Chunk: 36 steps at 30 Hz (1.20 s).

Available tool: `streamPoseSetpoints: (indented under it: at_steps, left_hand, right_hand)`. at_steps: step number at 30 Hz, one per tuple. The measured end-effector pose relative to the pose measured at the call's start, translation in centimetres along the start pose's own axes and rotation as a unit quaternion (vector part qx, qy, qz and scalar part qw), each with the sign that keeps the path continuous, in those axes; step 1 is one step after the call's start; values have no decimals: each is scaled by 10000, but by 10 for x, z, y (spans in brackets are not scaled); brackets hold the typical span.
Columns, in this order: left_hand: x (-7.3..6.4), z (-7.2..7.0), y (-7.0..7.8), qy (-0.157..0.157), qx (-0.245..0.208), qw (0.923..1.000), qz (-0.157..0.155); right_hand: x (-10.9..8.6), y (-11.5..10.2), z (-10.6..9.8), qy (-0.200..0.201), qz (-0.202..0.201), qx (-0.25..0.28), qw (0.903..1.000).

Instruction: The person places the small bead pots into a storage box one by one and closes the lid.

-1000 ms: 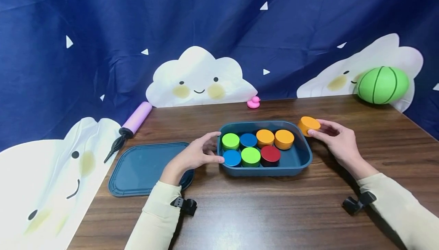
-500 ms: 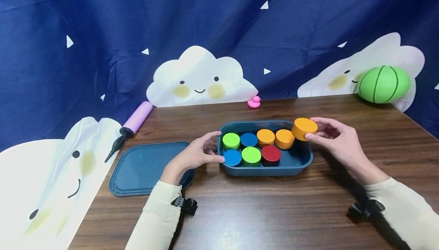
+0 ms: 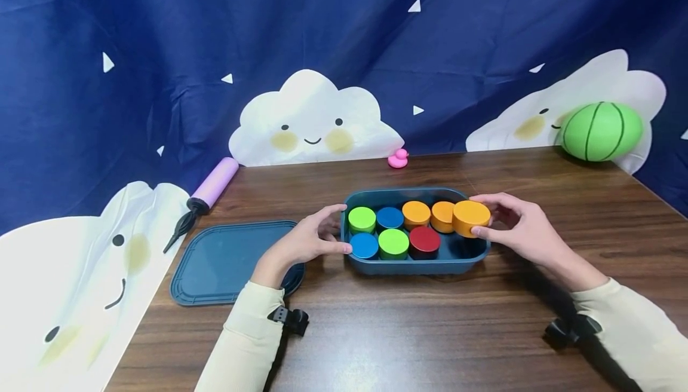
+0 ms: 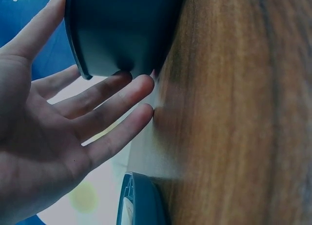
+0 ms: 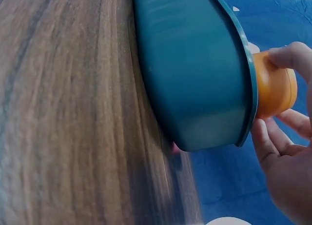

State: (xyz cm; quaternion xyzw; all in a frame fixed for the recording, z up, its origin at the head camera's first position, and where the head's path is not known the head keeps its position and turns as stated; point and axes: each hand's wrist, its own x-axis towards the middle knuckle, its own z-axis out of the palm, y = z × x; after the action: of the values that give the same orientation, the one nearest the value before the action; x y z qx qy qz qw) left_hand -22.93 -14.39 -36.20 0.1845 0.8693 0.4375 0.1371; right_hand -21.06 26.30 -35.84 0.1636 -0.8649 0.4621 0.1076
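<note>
A dark teal box (image 3: 414,268) with rounded ends stands on the table. Inside it sit two green cylinders (image 3: 393,244), two blue cylinders (image 3: 389,219), a red cylinder (image 3: 424,242) and two orange cylinders (image 3: 416,215). My right hand (image 3: 518,227) pinches another orange cylinder (image 5: 274,88) between thumb and fingers, above the box's right end; it partly covers the orange one to its left. My left hand (image 3: 301,239) touches the box's left end, thumb and forefinger at the rim. The left wrist view shows its fingers (image 4: 105,95) fairly straight and spread against the end wall.
A matching teal lid (image 3: 231,260) lies left of the box, partly behind my left forearm. Behind it rests a purple hand pump (image 3: 215,183). A pink rubber duck (image 3: 398,159) and a green ball (image 3: 601,132) sit at the table's back edge before a blue curtain.
My right hand has carried the orange cylinder leftward from beyond the box's right rim, then down over the box's right end. My left hand has stayed at the left end.
</note>
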Motion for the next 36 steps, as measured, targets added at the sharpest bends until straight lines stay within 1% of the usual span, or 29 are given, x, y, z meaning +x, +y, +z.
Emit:
streamPoseSetpoints:
  at_steps: [4,9,13,17,20,23,25,29,32,36]
  left_hand:
    - [-1,0,0,-9,-10,10000,20]
    - [-1,-1,1,-24,-30,10000,18]
    - [0,-1,0,-31,-8,10000,5]
    - [1,-1,-1,-25,3,10000,24]
    - [1,-1,-2,-25,0,10000,39]
    - [0,-1,-1,-34,-6,10000,44]
    - [0,0,-1,-34,-14,10000,43]
    - [1,0,-1,-25,-6,10000,28]
    - [1,0,-1,-42,-15,10000,43]
    - [0,-1,-1,-39,-20,10000,55]
  right_hand:
    - [0,-2,1,-89,19,-92,9999]
    - [0,-2,4,-79,20,-148,9999]
    - [0,3,7,-106,-232,-214,9994]
    - [0,9,11,-248,-444,-311,9982]
    - [0,11,11,-377,-287,-457,9978]
    - [0,9,9,-629,85,-658,9958]
    - [1,7,7,-865,342,-782,9926]
    - [1,1,4,-1290,805,-828,9849]
    - [1,-4,4,-1402,943,-932,9812]
    - [2,-9,5,-1394,880,-1171,9793]
